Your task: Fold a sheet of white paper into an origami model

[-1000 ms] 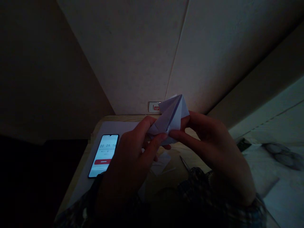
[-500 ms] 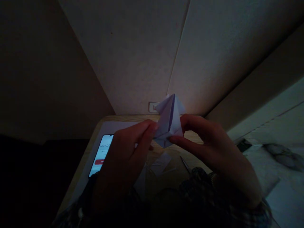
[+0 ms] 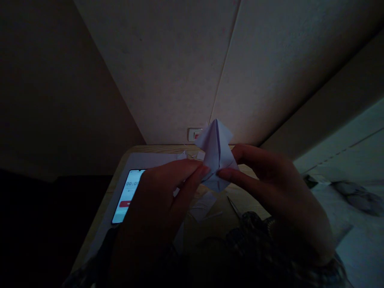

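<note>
A piece of folded white paper [image 3: 216, 148] is held up above the table, its pointed end up and flaps spreading to both sides. My left hand [image 3: 168, 192] pinches its lower left edge between thumb and fingers. At the lower right, my right hand [image 3: 270, 186] grips it, with the thumb pressed on the front fold and the fingers behind. The fingertips behind the paper are hidden. Below it on the table lie a white paper scrap [image 3: 203, 206] and what looks like a pair of scissors [image 3: 234, 207], partly covered by my right sleeve.
A phone [image 3: 129, 192] showing a timer lies on a white sheet [image 3: 135, 161] at the left of the wooden table [image 3: 102, 212]. More paper scraps [image 3: 200, 155] lie near the back edge. A wall with a switch or socket plate [image 3: 191, 135] rises behind.
The folded paper has turned slightly and its front ridge now looks narrower, with the lower folds closer together. Both hands have shifted a little to the right.
</note>
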`<move>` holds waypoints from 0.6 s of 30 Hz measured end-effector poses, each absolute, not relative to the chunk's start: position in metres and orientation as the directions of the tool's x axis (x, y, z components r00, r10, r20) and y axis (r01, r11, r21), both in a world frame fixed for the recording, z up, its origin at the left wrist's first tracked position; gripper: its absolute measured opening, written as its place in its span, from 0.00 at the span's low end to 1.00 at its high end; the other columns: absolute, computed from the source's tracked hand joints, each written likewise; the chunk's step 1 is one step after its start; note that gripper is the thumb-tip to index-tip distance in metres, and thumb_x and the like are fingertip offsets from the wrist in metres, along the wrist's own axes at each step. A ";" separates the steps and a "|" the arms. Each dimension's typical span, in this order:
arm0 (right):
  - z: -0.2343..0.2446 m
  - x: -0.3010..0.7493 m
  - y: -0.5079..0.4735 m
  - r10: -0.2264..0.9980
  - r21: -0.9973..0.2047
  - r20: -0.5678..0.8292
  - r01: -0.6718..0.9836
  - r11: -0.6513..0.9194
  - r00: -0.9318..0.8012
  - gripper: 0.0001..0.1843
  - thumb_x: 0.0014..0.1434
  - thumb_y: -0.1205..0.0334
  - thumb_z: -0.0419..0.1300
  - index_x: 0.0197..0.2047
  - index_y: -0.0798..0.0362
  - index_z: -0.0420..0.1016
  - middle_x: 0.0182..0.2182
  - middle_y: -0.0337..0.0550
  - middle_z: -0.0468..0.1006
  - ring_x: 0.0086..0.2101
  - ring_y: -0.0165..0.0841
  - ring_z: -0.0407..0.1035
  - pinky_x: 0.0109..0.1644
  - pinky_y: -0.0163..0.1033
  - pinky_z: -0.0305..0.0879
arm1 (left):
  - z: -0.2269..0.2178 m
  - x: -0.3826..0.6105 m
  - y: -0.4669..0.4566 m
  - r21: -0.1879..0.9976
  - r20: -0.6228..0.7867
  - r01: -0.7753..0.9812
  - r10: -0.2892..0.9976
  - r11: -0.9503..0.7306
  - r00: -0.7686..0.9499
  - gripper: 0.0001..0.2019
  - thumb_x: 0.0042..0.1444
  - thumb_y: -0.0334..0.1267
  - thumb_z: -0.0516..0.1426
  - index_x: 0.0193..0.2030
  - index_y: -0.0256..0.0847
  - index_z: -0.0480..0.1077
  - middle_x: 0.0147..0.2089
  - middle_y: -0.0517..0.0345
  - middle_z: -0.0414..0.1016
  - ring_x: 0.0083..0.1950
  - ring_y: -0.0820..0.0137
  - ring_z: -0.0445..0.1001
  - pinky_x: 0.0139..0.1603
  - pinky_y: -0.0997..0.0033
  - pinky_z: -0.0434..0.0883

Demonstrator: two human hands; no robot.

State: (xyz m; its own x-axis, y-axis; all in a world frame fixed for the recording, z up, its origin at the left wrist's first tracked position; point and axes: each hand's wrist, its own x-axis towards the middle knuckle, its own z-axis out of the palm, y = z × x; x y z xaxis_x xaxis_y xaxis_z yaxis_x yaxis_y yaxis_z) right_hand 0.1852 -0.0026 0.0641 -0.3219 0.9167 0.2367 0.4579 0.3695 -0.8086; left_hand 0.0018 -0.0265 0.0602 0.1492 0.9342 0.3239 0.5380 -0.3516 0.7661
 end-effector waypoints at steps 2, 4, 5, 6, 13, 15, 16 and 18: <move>0.064 0.186 -0.003 0.918 -0.815 0.231 0.452 0.364 -0.322 0.15 0.60 0.48 0.63 0.28 0.48 0.71 0.28 0.38 0.77 0.33 0.38 0.73 0.40 0.43 0.67 | 0.060 0.002 -0.028 0.776 0.319 0.526 0.936 -0.348 0.148 0.18 0.63 0.35 0.54 0.20 0.44 0.65 0.21 0.69 0.70 0.23 0.73 0.68 0.29 0.74 0.65; 0.065 0.186 -0.002 0.915 -0.810 0.237 0.454 0.371 -0.326 0.15 0.60 0.48 0.64 0.28 0.49 0.72 0.28 0.39 0.77 0.33 0.38 0.73 0.40 0.42 0.66 | 0.059 0.001 -0.028 0.777 0.327 0.519 0.933 -0.355 0.149 0.17 0.62 0.35 0.55 0.20 0.43 0.66 0.21 0.70 0.70 0.23 0.74 0.68 0.28 0.75 0.63; 0.065 0.186 -0.002 0.912 -0.806 0.240 0.455 0.378 -0.333 0.15 0.60 0.48 0.64 0.29 0.49 0.73 0.28 0.39 0.77 0.33 0.38 0.73 0.40 0.42 0.66 | 0.058 0.000 -0.028 0.774 0.334 0.519 0.931 -0.361 0.150 0.16 0.62 0.35 0.56 0.21 0.43 0.67 0.20 0.70 0.70 0.23 0.75 0.68 0.27 0.75 0.62; 0.065 0.186 -0.002 0.909 -0.803 0.244 0.456 0.384 -0.337 0.15 0.60 0.48 0.64 0.29 0.49 0.73 0.28 0.39 0.77 0.33 0.38 0.73 0.40 0.42 0.66 | 0.058 -0.001 -0.028 0.771 0.334 0.523 0.930 -0.363 0.152 0.16 0.62 0.35 0.57 0.21 0.43 0.68 0.20 0.71 0.70 0.22 0.75 0.68 0.27 0.75 0.62; 0.065 0.183 -0.001 0.896 -0.769 0.293 0.474 0.428 -0.333 0.17 0.62 0.48 0.61 0.29 0.51 0.74 0.29 0.40 0.79 0.31 0.36 0.72 0.37 0.40 0.64 | 0.058 -0.001 -0.027 0.744 0.317 0.558 0.929 -0.368 0.190 0.12 0.63 0.35 0.55 0.28 0.43 0.74 0.20 0.70 0.71 0.21 0.76 0.67 0.27 0.79 0.64; 0.066 0.183 -0.001 0.895 -0.755 0.306 0.490 0.436 -0.325 0.17 0.62 0.48 0.61 0.28 0.50 0.73 0.28 0.40 0.79 0.31 0.36 0.72 0.36 0.40 0.64 | 0.057 0.001 -0.029 0.742 0.321 0.565 0.931 -0.362 0.175 0.13 0.63 0.35 0.54 0.28 0.42 0.73 0.22 0.70 0.73 0.20 0.77 0.67 0.27 0.80 0.65; 0.066 0.183 -0.001 0.893 -0.746 0.312 0.498 0.441 -0.323 0.18 0.62 0.48 0.61 0.27 0.50 0.73 0.28 0.40 0.79 0.31 0.35 0.71 0.35 0.40 0.64 | 0.056 0.002 -0.029 0.741 0.328 0.565 0.930 -0.363 0.166 0.13 0.63 0.34 0.54 0.28 0.42 0.73 0.22 0.70 0.73 0.20 0.78 0.67 0.27 0.80 0.65; 0.066 0.184 -0.001 0.886 -0.732 0.332 0.504 0.459 -0.324 0.17 0.63 0.48 0.61 0.28 0.51 0.74 0.27 0.39 0.78 0.30 0.35 0.71 0.35 0.39 0.64 | 0.055 0.001 -0.030 0.738 0.330 0.570 0.930 -0.360 0.159 0.12 0.63 0.34 0.54 0.28 0.42 0.74 0.22 0.69 0.74 0.21 0.77 0.69 0.27 0.80 0.65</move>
